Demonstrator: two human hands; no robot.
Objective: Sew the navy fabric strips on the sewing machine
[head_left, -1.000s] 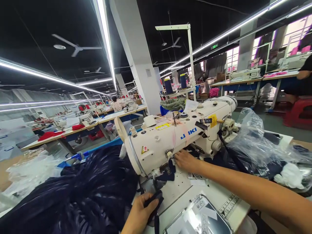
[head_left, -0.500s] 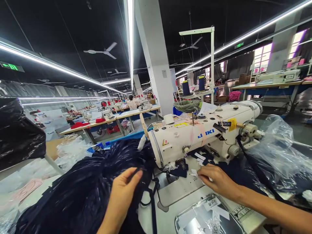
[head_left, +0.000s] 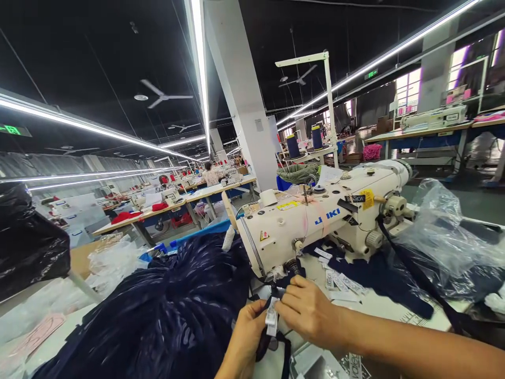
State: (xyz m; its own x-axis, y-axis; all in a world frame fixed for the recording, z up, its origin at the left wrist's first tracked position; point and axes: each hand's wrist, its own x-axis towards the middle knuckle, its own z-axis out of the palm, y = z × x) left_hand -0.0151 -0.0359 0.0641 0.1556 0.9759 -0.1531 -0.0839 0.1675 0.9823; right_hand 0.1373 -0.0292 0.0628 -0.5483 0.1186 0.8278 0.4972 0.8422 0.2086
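In front of the white sewing machine (head_left: 284, 226), both hands meet below the needle area. My left hand (head_left: 246, 334) is closed in a pinch on a dark navy fabric strap (head_left: 263, 345), part of which runs down toward the table. My right hand (head_left: 310, 311) pinches a small white printed label (head_left: 272, 315) against the strap, its fingertips close to the left ones. More white labels (head_left: 341, 281) lie loose on the machine bed, right of my right hand. A large heap of navy fabric (head_left: 165, 310) spreads to the left of my hands.
A metal tray (head_left: 315, 363) with printed tags sits at the front edge, partly behind my right arm. Clear plastic bags (head_left: 442, 226) lie at the right, and a black bag (head_left: 35, 237) hangs at the left. Navy thread cones (head_left: 316, 138) stand behind the machine.
My right hand has moved left from the loose labels to below the needle, bringing a label. My left hand has moved right to meet it. The view has shifted slightly.
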